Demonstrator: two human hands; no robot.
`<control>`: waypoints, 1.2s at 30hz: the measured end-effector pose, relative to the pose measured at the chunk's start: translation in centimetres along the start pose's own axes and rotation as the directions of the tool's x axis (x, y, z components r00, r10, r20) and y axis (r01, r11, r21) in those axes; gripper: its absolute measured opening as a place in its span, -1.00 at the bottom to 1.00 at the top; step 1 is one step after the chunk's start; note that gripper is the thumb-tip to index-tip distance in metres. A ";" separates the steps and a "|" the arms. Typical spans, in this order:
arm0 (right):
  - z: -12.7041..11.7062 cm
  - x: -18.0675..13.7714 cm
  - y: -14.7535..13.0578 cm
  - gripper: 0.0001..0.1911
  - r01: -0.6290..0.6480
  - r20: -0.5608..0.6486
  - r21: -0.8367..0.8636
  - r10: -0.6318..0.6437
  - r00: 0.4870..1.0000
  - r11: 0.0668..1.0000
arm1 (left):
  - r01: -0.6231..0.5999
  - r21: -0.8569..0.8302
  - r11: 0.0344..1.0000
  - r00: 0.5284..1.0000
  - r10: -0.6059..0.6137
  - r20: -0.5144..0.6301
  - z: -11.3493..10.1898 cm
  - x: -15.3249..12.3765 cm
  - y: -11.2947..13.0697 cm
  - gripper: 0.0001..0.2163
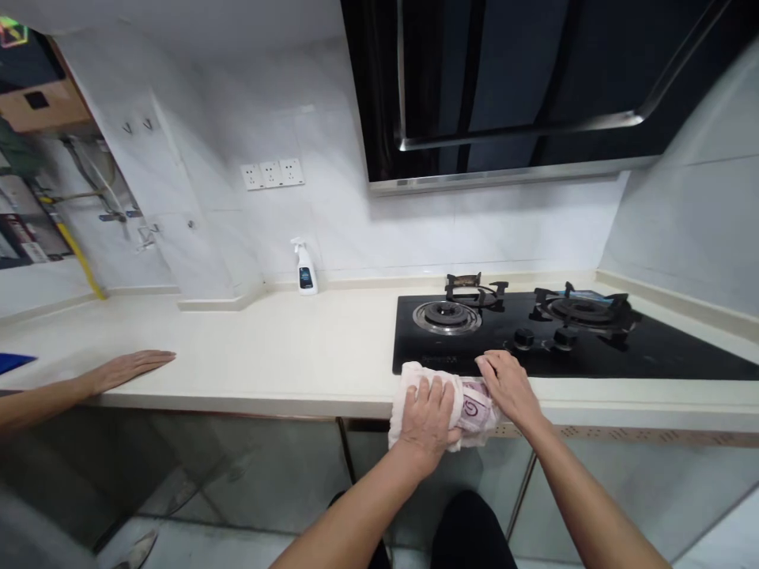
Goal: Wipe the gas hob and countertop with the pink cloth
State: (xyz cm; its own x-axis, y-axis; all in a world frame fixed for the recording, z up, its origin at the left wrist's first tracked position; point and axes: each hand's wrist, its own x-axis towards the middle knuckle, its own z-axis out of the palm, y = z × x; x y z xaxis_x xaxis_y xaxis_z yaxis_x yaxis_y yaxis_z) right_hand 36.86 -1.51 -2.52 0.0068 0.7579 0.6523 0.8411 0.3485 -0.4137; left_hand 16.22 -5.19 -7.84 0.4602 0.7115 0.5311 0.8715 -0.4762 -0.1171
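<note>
At the counter's front edge, just before the stove, lies a folded towel [475, 407], pale pink with a purple patterned part. My left hand [428, 417] grips its left part from above, fingers spread over the cloth and thumb to the right. My right hand [511, 389] is at the towel's right end, fingers bent over it and touching near the stove's front edge. The towel's underside is hidden. The black gas stove [462, 359] has a bare left burner [447, 316], with its pan support [476, 291] standing behind it.
On the left, another person's hand [134, 367] rests flat on the white counter [332, 340]. A spray bottle [306, 269] stands by the wall. The right burner [584, 310] carries its pan support. Overhead hangs a black range hood [504, 95]. A blue item [13, 362] lies far left.
</note>
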 end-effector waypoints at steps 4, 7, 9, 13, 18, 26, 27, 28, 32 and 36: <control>-0.6 -1.4 -4.6 -0.66 0.180 -0.101 0.144 -0.166 0.981 0.973 | 0.033 -0.065 0.997 0.998 -0.029 0.062 -1.5 0.3 -0.3 -0.10; 0.5 -3.1 -8.6 -0.63 0.341 -0.013 0.266 -0.350 0.937 0.902 | -0.037 -0.196 0.980 0.993 0.058 0.104 -3.8 0.1 -2.4 -0.25; 1.7 -4.0 -9.9 -0.51 0.353 0.065 0.258 -0.380 0.923 0.899 | -0.165 -0.321 0.933 0.974 0.205 0.095 -5.6 -0.3 -5.3 -0.36; 3.8 -4.5 -10.7 -0.38 0.366 0.150 0.085 -0.375 0.915 0.927 | -0.124 -0.420 0.899 0.986 0.157 0.046 -8.6 -1.2 -12.7 -0.64; 7.1 -4.2 -13.1 -0.04 0.218 0.241 -0.179 -0.172 0.955 0.959 | 0.144 -0.369 0.918 0.985 -0.170 -0.039 -8.3 0.2 -16.5 -0.61; 5.1 -4.0 -7.7 -0.21 0.504 0.159 -0.126 -0.484 0.861 0.855 | 0.310 -0.197 0.930 0.950 -0.311 0.025 -6.5 1.2 -16.4 -0.53; 4.2 -4.0 -6.1 -0.27 0.496 0.138 -0.144 -0.479 0.867 0.856 | 0.315 -0.201 0.927 0.949 -0.313 0.046 -6.7 1.1 -16.4 -0.53; 3.3 -4.1 -4.3 -0.31 0.477 0.115 -0.165 -0.464 0.879 0.863 | 0.318 -0.203 0.926 0.948 -0.312 0.062 -7.0 1.1 -16.4 -0.52; -1.6 -4.9 4.6 -0.41 0.427 0.065 -0.214 -0.424 0.903 0.879 | 0.332 -0.156 0.930 0.943 -0.323 0.078 -7.6 1.3 -15.7 -0.53; -8.7 -5.8 14.7 -0.37 0.321 0.172 -0.293 -0.281 0.944 0.900 | 0.335 -0.120 0.934 0.940 -0.324 0.106 -7.6 1.5 -15.1 -0.51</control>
State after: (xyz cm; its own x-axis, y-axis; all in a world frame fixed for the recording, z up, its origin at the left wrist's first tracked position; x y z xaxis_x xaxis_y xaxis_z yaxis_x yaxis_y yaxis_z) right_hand 53.92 -5.52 -6.88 -0.3231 0.7126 0.6228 0.9181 0.3957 0.0235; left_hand 2.50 -0.88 1.10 0.1687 0.8778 0.4484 0.9481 -0.2688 0.1696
